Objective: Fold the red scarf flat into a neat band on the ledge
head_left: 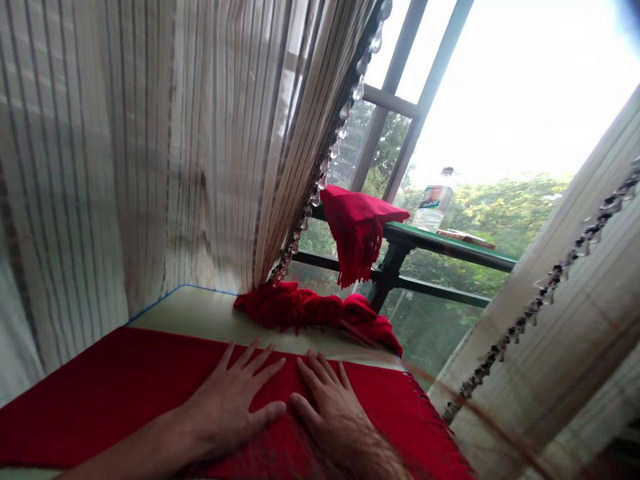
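Left hand [235,400] and right hand [330,407] lie flat, fingers spread, gripping nothing, on the red cloth [125,393] (covering the worktop [200,313]); a crumpled red cloth [310,310] sits at twelve o'clock.

We see strong daylight pouring through the window [500,100], where the sky is blown out to white glare. The striped curtain [150,147] glows softly, backlit. Edges bend with wide-angle distortion, the right curtain [565,320] smears into blur, and the red cloth [115,387] lies in even, mild shade.
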Demonstrator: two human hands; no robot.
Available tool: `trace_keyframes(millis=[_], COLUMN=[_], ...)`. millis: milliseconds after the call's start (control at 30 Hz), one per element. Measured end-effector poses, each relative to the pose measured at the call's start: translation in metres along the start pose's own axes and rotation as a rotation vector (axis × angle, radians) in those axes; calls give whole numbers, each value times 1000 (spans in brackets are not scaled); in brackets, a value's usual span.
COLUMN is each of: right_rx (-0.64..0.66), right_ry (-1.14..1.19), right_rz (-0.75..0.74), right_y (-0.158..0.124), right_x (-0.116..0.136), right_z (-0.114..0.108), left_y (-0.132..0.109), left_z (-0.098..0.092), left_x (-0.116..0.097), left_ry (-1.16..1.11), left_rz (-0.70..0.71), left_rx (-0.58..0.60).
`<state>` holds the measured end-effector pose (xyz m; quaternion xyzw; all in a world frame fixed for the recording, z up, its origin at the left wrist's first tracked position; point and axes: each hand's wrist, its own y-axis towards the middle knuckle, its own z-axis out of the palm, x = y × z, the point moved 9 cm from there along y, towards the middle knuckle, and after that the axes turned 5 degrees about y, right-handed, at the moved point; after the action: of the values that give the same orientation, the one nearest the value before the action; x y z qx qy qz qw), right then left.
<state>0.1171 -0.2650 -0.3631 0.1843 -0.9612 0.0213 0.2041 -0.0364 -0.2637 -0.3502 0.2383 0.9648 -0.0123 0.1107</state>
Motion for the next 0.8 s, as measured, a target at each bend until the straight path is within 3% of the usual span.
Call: trace_keyframes(millis=[100, 300, 500, 633, 800], right_rx=[-1, 19, -14, -68, -46], right_ry=[2, 8, 48, 66, 55], right_rz=[4, 12, -1, -29, -20], right_y=[0, 1, 0, 3, 4], right_x=[1, 3, -2, -2, -1], right_z=[-2, -2, -2, -6, -6], left_y=[1, 4, 5, 6, 4], left_z=[3, -8, 10, 10, 7], left_x=[2, 4, 4, 3, 1], left_ry=[9, -2, -11, -23, -21], left_rz=[7, 26, 51, 43, 25], left_rx=[2, -122, -22, -31, 5])
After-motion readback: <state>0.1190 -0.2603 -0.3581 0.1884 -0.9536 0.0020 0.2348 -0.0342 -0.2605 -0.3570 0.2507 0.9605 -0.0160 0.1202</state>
